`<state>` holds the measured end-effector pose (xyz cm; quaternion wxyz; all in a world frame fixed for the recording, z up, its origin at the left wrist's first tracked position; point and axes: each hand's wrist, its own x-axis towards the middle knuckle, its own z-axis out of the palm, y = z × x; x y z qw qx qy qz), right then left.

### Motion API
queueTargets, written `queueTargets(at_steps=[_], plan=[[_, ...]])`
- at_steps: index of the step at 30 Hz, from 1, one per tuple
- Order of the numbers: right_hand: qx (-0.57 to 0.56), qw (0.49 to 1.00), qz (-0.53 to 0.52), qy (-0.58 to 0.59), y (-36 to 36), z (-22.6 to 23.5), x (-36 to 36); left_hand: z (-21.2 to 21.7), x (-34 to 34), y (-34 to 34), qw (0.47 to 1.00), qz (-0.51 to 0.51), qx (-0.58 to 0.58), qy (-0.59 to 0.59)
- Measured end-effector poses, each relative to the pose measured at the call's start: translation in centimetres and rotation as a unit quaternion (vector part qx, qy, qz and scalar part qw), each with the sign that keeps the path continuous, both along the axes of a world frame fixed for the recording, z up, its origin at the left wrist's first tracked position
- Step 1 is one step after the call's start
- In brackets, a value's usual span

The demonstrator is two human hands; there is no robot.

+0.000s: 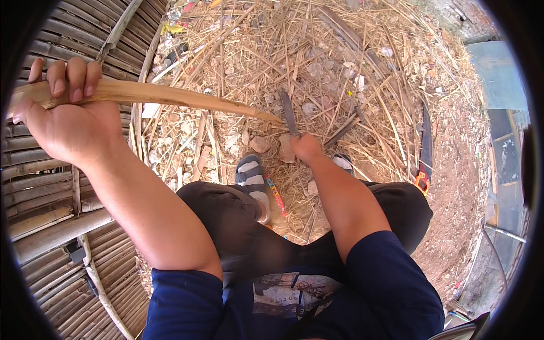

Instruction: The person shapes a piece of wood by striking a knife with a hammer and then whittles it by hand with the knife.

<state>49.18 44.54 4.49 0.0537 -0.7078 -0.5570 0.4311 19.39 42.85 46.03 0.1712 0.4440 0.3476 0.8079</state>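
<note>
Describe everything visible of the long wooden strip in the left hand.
The strip looks like pale, bare wood, gently curved, tapering to a narrow tip, with some darker marks. The left hand grips its wider part. Its tip points toward the dark blade in the right hand; contact there is unclear.

A printed navy shirt (385,277) tops black trousers (211,207), pale socks (262,198) and strapped sandals (250,175).

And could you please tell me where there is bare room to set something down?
The barest patch is the brown earth at right, between the saw and the dark panels, though lightly specked. It is crowded straight ahead, where straw and stones litter the ground around the knife in the right hand.
</note>
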Motion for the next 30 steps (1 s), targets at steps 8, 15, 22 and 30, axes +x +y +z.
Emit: queueTargets(at_steps=[8, 15, 22, 30], plan=[[-0.042, 0.98, -0.003, 0.192, 5.0, 15.7, 4.6, -1.8, 1.9, 1.7, 0.997, 0.066, 0.019, 0.043], [0.121, 0.982, 0.116, 0.088, -0.6, 25.8, 5.3, 2.1, 2.0, -1.9, 0.983, 0.173, 0.061, 0.015], [0.038, 0.947, 0.074, 0.31, -3.8, 27.9, 2.0, 2.5, -0.3, -3.6, 0.978, -0.173, 0.111, 0.026], [0.169, 0.934, 0.202, 0.244, -5.2, 28.9, 0.5, 4.2, -1.3, -7.2, 0.964, -0.238, 0.115, -0.019]])
